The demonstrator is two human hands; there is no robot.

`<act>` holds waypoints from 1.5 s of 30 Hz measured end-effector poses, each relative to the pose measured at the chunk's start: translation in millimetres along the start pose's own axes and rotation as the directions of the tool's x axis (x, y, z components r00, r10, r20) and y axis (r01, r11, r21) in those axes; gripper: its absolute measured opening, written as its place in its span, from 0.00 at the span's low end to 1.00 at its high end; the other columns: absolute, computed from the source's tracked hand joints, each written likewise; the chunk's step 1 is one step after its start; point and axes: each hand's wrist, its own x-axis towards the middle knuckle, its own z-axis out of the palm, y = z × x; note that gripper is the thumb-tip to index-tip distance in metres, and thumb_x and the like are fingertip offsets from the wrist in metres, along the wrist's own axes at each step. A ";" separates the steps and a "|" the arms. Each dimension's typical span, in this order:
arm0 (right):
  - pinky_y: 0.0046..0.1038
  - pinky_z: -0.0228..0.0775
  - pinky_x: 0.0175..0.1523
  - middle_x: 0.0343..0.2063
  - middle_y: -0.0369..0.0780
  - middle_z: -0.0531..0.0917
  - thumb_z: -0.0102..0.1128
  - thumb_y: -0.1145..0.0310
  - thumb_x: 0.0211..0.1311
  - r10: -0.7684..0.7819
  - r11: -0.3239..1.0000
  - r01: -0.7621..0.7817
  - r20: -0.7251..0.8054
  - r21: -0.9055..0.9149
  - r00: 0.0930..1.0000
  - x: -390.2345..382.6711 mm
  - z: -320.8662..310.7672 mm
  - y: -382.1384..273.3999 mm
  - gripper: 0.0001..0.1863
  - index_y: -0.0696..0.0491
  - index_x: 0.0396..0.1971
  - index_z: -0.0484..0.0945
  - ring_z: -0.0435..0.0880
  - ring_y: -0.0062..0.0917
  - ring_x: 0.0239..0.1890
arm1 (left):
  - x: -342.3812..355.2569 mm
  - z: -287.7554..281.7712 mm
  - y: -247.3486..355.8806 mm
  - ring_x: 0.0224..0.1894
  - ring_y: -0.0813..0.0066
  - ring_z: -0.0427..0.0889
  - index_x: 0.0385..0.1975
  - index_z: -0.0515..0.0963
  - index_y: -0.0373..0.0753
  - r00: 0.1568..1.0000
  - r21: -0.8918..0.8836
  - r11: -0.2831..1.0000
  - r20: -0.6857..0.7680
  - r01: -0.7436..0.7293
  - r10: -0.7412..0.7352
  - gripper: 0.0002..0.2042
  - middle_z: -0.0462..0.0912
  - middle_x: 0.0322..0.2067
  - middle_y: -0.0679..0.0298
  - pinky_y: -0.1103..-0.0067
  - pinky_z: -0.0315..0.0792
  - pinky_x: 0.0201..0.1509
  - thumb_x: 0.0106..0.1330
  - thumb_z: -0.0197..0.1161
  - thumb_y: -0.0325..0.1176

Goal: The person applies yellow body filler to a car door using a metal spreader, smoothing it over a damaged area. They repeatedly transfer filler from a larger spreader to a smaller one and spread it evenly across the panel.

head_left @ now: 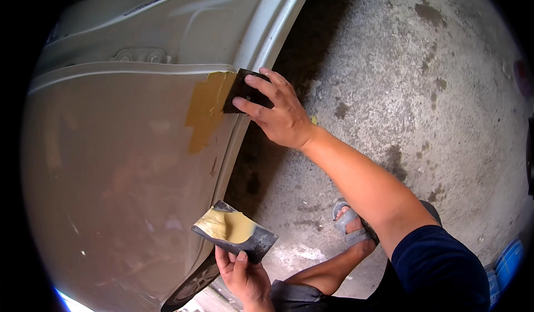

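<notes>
My right hand (278, 109) grips a small black flat spreader (236, 86), its edge at a patch of yellow-tan putty (201, 114) on the grey car body panel (105, 161), beside the panel's edge. Low in the picture, my left hand (245, 281) holds a dark flat board (260, 245) from below, its fingers closed on it, with a mound of pale yellow paste (233, 225) on top.
A lighter painted frame (276, 17) runs along the panel's edge, and a metal hinge (139, 56) sits above the panel. A wheel (197, 284) shows at the bottom. My sandaled foot (347, 223) stands on stained concrete (423, 100); blue objects (506, 264) are at the right rim.
</notes>
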 end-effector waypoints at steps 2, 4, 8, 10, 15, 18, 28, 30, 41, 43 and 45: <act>0.45 0.59 0.65 0.62 0.35 0.64 0.62 0.78 0.48 0.037 0.999 -0.037 -0.012 0.016 0.999 -1.4 -4.0 -2.5 0.29 0.35 0.51 0.77 0.61 0.42 0.64 | -0.5 1.7 1.1 0.60 0.59 0.72 0.66 0.54 0.31 1.000 -0.001 1.000 0.007 -0.004 0.004 0.30 0.70 0.59 0.50 0.63 0.68 0.64 0.60 0.50 0.16; 0.45 0.59 0.65 0.62 0.36 0.64 0.62 0.77 0.48 0.035 0.999 -0.035 0.007 0.012 0.999 -1.6 -7.6 -5.4 0.29 0.35 0.51 0.77 0.61 0.42 0.64 | -0.2 2.9 2.0 0.60 0.60 0.72 0.66 0.54 0.31 1.000 0.010 1.000 0.003 0.007 -0.007 0.31 0.71 0.58 0.50 0.63 0.68 0.64 0.60 0.50 0.16; 0.44 0.59 0.65 0.61 0.35 0.65 0.62 0.76 0.49 -0.051 0.998 0.050 -0.013 -0.028 0.999 7.1 -8.1 -3.9 0.28 0.34 0.52 0.77 0.62 0.42 0.63 | 0.8 2.4 1.4 0.60 0.60 0.72 0.66 0.54 0.31 1.000 0.017 1.000 0.020 0.017 -0.017 0.30 0.71 0.58 0.50 0.64 0.68 0.64 0.60 0.50 0.16; 0.44 0.59 0.64 0.61 0.35 0.65 0.62 0.76 0.50 -0.078 0.996 0.078 -0.015 -0.039 0.997 13.6 -6.6 0.6 0.28 0.34 0.52 0.77 0.62 0.41 0.63 | 1.6 1.6 1.1 0.60 0.60 0.72 0.65 0.56 0.33 1.000 0.017 1.000 0.016 0.016 -0.016 0.30 0.72 0.58 0.51 0.63 0.69 0.64 0.59 0.50 0.16; 0.43 0.60 0.63 0.61 0.35 0.65 0.63 0.75 0.50 -0.028 0.999 0.028 -0.008 0.022 1.000 15.3 -15.4 -0.1 0.27 0.34 0.52 0.77 0.63 0.41 0.63 | 0.5 1.8 0.3 0.60 0.61 0.72 0.65 0.57 0.34 1.000 -0.008 1.000 0.016 0.021 -0.020 0.30 0.72 0.58 0.52 0.64 0.68 0.64 0.59 0.49 0.16; 0.41 0.59 0.63 0.61 0.36 0.65 0.62 0.75 0.51 0.020 0.999 -0.018 0.044 -0.041 0.999 10.6 -23.9 -13.7 0.27 0.34 0.53 0.77 0.63 0.41 0.62 | 0.8 2.7 -1.3 0.60 0.61 0.72 0.65 0.57 0.33 1.000 -0.006 1.000 0.013 0.017 -0.017 0.30 0.72 0.58 0.52 0.64 0.68 0.65 0.59 0.49 0.16; 0.43 0.58 0.64 0.63 0.39 0.63 0.60 0.72 0.54 0.057 0.989 -0.043 0.095 -0.142 0.994 1.4 -28.5 -28.2 0.27 0.36 0.55 0.75 0.61 0.42 0.63 | 0.1 2.7 0.4 0.61 0.60 0.71 0.65 0.55 0.31 1.000 -0.059 0.998 0.024 -0.005 0.006 0.30 0.71 0.59 0.50 0.65 0.66 0.66 0.60 0.50 0.15; 0.42 0.59 0.64 0.63 0.42 0.63 0.59 0.70 0.57 0.192 0.981 -0.189 0.256 -0.036 0.947 -19.8 -53.0 -46.1 0.26 0.42 0.58 0.73 0.62 0.43 0.63 | 1.3 1.7 1.3 0.61 0.60 0.71 0.64 0.57 0.31 0.999 -0.096 0.995 0.044 0.009 -0.004 0.29 0.71 0.59 0.50 0.65 0.64 0.67 0.60 0.50 0.15; 0.36 0.63 0.63 0.62 0.49 0.67 0.57 0.70 0.62 0.053 0.578 -0.590 0.696 0.564 0.716 -42.4 -155.1 -176.6 0.22 0.57 0.57 0.74 0.70 0.44 0.61 | -28.5 -0.3 15.5 0.63 0.58 0.69 0.63 0.62 0.38 0.981 -0.374 0.910 0.140 0.181 -0.138 0.27 0.69 0.60 0.52 0.62 0.66 0.66 0.60 0.50 0.17; 0.37 0.64 0.62 0.60 0.48 0.69 0.57 0.70 0.62 0.007 0.732 -0.491 0.716 0.472 0.698 -50.9 -165.2 -172.9 0.21 0.56 0.56 0.75 0.71 0.44 0.59 | -41.5 -0.2 21.9 0.63 0.58 0.69 0.62 0.62 0.38 0.977 -0.402 0.896 0.172 0.186 -0.126 0.27 0.69 0.60 0.52 0.60 0.66 0.66 0.60 0.51 0.17; 0.36 0.65 0.62 0.60 0.48 0.70 0.56 0.70 0.62 0.021 0.827 -0.439 0.759 0.353 0.651 -59.2 -180.1 -169.8 0.21 0.55 0.56 0.75 0.71 0.44 0.59 | -52.2 -0.7 29.2 0.63 0.57 0.69 0.62 0.62 0.38 0.970 -0.436 0.883 0.230 0.176 -0.080 0.27 0.69 0.60 0.51 0.60 0.66 0.65 0.60 0.51 0.17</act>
